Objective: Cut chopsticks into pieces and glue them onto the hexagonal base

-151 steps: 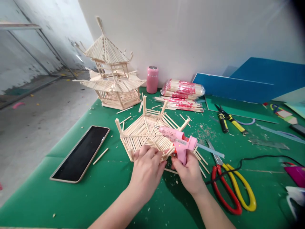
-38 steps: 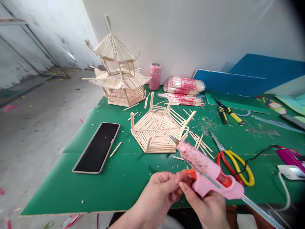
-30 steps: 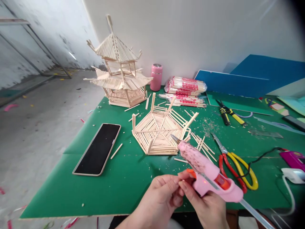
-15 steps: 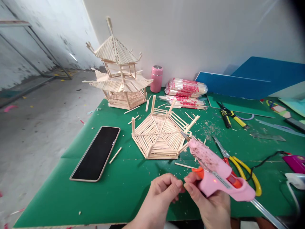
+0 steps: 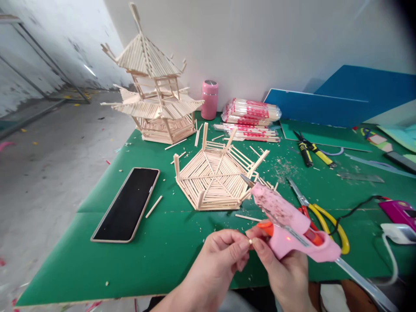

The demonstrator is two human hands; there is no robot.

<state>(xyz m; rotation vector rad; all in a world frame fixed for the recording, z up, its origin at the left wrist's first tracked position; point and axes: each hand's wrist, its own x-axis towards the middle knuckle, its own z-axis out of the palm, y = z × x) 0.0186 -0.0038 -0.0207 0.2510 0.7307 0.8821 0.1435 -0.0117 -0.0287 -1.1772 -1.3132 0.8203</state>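
Note:
My left hand (image 5: 221, 255) is closed, thumb and forefinger pinching a tiny pale bit of wooden stick (image 5: 250, 242). The fingertips of my right hand (image 5: 286, 277) meet it at the same bit. A pink hot glue gun (image 5: 281, 208) with an orange trigger rests in my right hand, its small light lit and a clear glue stick (image 5: 360, 281) out the back. Its nozzle points up and left, in front of a hexagonal stick base (image 5: 214, 180) with upright corner posts and partly built railings. Whether the nozzle touches the base I cannot tell.
Behind stands a two-tiered stick pagoda (image 5: 156, 99). A phone (image 5: 128, 206) lies left. Around the back are a pink flask (image 5: 209, 99) and wrapped chopstick packs (image 5: 250, 115). To the right are scissors (image 5: 315, 208), yellow-black pliers (image 5: 313, 151) and blue boards (image 5: 315, 108).
The view has shifted slightly, so the table things sit higher and further left. The pale bit between my fingertips now shows. My hands keep almost the same pose.

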